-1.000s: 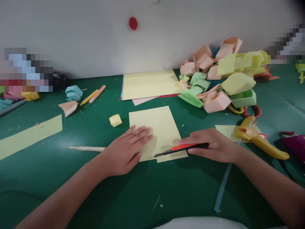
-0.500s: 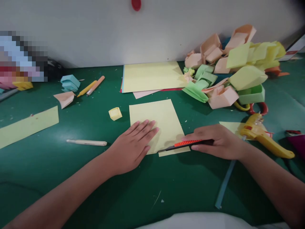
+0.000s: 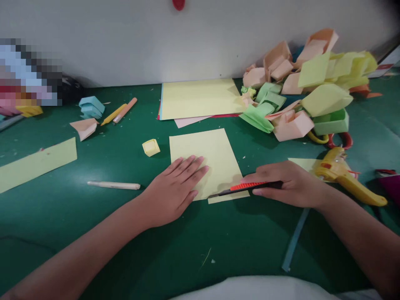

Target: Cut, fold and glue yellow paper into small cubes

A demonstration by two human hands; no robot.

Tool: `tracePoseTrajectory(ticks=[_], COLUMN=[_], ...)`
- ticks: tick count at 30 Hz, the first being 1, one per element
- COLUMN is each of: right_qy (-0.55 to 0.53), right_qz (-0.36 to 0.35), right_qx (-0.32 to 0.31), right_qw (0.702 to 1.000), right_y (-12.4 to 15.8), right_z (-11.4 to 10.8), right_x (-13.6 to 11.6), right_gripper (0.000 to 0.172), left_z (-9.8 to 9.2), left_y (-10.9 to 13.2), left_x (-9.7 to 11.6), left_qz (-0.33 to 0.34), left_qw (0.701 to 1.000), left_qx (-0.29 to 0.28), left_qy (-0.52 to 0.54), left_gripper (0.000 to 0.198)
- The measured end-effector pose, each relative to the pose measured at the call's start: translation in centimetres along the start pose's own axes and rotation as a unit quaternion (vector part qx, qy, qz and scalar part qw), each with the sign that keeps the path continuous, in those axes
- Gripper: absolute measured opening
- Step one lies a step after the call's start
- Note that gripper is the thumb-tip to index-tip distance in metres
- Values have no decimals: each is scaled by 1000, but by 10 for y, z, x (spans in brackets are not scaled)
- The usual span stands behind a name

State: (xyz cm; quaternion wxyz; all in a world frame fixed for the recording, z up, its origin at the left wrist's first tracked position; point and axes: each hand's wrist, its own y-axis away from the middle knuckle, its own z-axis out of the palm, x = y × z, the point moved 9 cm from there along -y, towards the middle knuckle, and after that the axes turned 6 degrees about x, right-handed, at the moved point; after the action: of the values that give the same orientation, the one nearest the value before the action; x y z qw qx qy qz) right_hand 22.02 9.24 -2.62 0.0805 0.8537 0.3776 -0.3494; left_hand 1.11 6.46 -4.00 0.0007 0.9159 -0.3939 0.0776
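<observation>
A pale yellow sheet of paper lies on the green table, and my left hand rests flat on its lower left part, fingers stretched out. My right hand is closed around a utility knife with a black body and an orange-red grip strip. The knife's blade lies along the sheet's near edge, its tip close to my left thumb. A narrow strip of the same paper shows below the blade; whether it is fully separate I cannot tell.
Stacked coloured sheets lie by the wall. Folded paper boxes pile up at the back right, near a yellow glue gun. Leftward are a white pen, a small yellow folded paper piece and a pale green strip.
My right hand and the knife have shifted very slightly to the right along the near edge. My left hand stays in place on the sheet.
</observation>
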Motion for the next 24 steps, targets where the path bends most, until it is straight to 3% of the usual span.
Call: tracePoseTrajectory(ticks=[24], right_qy=[24], right_qz=[-2], right_qx=[-12], right_qw=[1000], right_y=[1], right_z=[-4], right_x=[-5], right_gripper=[41], left_z=[0], left_y=[-1], left_x=[0], left_qz=[1], left_qw=[1000], left_qx=[-9], left_qy=[-17], left_gripper=[56])
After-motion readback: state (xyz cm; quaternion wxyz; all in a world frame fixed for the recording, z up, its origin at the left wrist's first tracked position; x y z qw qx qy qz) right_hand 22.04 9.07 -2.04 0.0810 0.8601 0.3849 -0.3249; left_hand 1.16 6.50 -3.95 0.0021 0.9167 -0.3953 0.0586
